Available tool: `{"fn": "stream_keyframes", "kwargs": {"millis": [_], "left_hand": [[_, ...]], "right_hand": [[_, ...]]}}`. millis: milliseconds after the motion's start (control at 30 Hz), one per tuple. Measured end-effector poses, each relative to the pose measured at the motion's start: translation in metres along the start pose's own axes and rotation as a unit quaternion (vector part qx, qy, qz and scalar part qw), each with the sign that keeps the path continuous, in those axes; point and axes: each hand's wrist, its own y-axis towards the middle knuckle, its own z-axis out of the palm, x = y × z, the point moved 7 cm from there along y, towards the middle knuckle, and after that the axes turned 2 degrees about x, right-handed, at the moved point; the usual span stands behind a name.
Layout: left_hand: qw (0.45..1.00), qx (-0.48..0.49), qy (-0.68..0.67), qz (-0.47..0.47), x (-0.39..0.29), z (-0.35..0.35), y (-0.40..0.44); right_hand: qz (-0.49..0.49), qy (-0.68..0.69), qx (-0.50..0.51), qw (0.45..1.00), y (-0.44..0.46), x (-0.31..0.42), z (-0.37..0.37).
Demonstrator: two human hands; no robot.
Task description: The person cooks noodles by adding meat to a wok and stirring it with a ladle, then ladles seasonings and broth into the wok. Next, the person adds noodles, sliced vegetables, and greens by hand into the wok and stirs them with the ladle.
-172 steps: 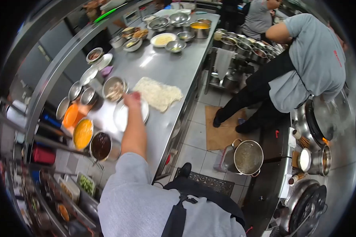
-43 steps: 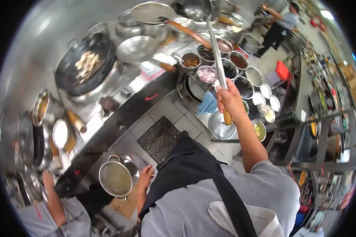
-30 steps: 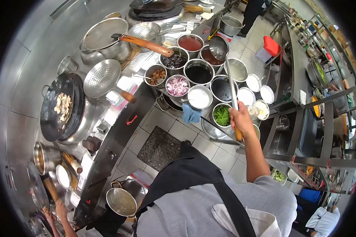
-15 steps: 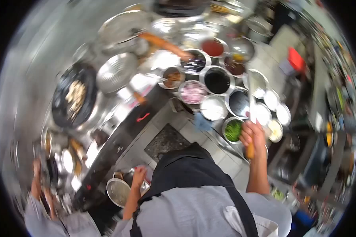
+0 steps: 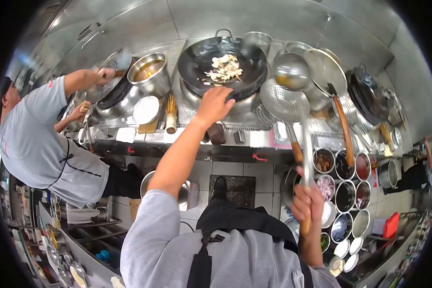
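Head view shows me food already in the wok; my right hand grasps the ladle outside it; my left hand is at the wok, its grip I cannot tell.

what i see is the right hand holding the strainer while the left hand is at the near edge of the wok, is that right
Not quite: the head view shows the right hand holding the ladle, not the strainer. The left hand is at the near edge of the wok.
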Motion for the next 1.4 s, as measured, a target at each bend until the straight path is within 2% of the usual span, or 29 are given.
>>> {"fn": "stream_keyframes", "kwargs": {"millis": [133, 200, 233, 267, 300, 333, 400, 467, 567, 600, 700, 833, 1067, 1133, 1267, 1400], "left_hand": [[0.995, -0.062, 0.083, -0.001, 0.049, 0.046, 0.008], [0.992, -0.073, 0.1, 0.002, 0.053, 0.051, 0.008], [0.991, -0.077, 0.109, 0.004, 0.055, 0.052, 0.008], [0.991, -0.087, 0.104, 0.007, 0.056, 0.05, 0.009], [0.99, -0.096, 0.098, 0.012, 0.056, 0.048, 0.009], [0.99, -0.102, 0.091, 0.019, 0.055, 0.049, 0.009], [0.991, -0.115, 0.073, 0.015, 0.057, 0.049, 0.009], [0.994, -0.099, 0.053, 0.008, 0.057, 0.049, 0.012], [0.99, -0.123, 0.053, 0.039, 0.053, 0.049, 0.013], [0.992, -0.103, 0.059, 0.034, 0.051, 0.05, 0.013], [0.996, -0.041, 0.042, 0.063, 0.048, 0.055, 0.012], [0.99, -0.012, 0.098, 0.104, 0.052, 0.069, -0.008], [0.98, 0.043, 0.183, 0.063, 0.051, 0.075, -0.011], [0.975, 0.057, 0.209, 0.046, 0.049, 0.078, -0.01], [0.971, 0.077, 0.227, -0.01, 0.036, 0.074, -0.016], [0.976, 0.106, 0.19, -0.034, 0.039, 0.076, -0.017]], "right_hand": [[0.138, 0.083, 0.088, 0.983, 0.167, -0.036, 0.045], [0.091, -0.049, 0.005, 0.995, 0.235, -0.042, 0.046], [0.035, -0.221, -0.047, 0.974, 0.249, -0.048, 0.039], [-0.022, -0.384, -0.096, 0.918, 0.26, -0.051, 0.035], [-0.077, -0.533, -0.143, 0.83, 0.265, -0.048, 0.035], [-0.087, -0.512, -0.139, 0.843, 0.262, -0.047, 0.032], [-0.106, -0.47, -0.133, 0.866, 0.237, -0.033, 0.021], [-0.119, -0.432, -0.168, 0.878, 0.201, -0.022, 0.012], [-0.178, -0.327, -0.233, 0.898, 0.123, -0.008, 0.011], [-0.209, -0.308, -0.247, 0.895, 0.097, -0.004, 0.015], [-0.256, -0.275, -0.335, 0.864, 0.009, -0.002, -0.001], [-0.3, -0.236, -0.437, 0.814, -0.106, -0.013, -0.019], [-0.253, -0.267, -0.569, 0.736, -0.232, -0.048, -0.08], [-0.233, -0.288, -0.588, 0.719, -0.246, -0.055, -0.101], [-0.213, -0.291, -0.576, 0.733, -0.252, -0.065, -0.136], [-0.201, -0.236, -0.518, 0.797, -0.254, -0.067, -0.155]]}}
